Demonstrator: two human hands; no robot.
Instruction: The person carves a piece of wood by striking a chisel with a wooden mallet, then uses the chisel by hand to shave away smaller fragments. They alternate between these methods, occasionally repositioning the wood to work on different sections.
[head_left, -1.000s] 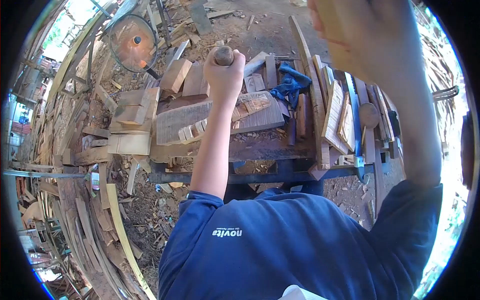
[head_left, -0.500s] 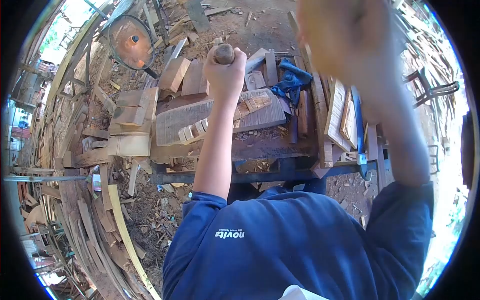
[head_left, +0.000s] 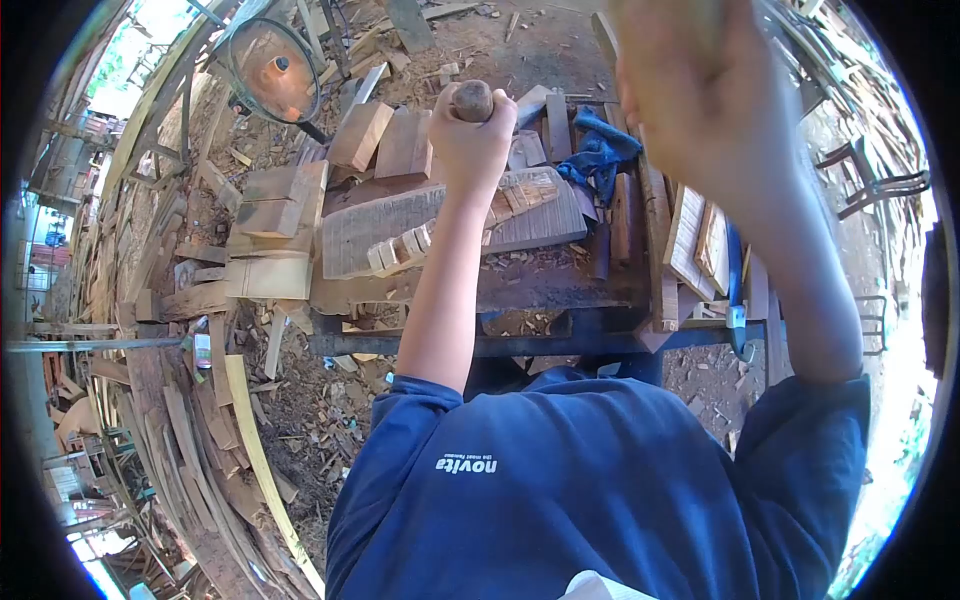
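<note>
My left hand (head_left: 468, 140) is wrapped round a tool handle whose round brown end (head_left: 472, 101) points up at me; the rest of the tool is hidden. Under my left forearm a grey plank (head_left: 530, 235) lies across the bench, with a row of notched, pale cuts (head_left: 415, 243) running along it. My right hand (head_left: 710, 120) is raised high at the upper right, blurred, with its fingers curled round a wooden thing that is cut off by the top edge.
Wood blocks (head_left: 361, 136) stand behind the plank. A blue cloth (head_left: 600, 150) lies at its right end, near a blue-edged saw (head_left: 735, 270). A round fan (head_left: 270, 72) is at the upper left. Scrap wood (head_left: 190, 440) is piled on the left.
The whole view has shifted slightly, with the bench now a little further right and up. My right hand is still raised and now shows more sharply. My left hand keeps its grip on the handle.
</note>
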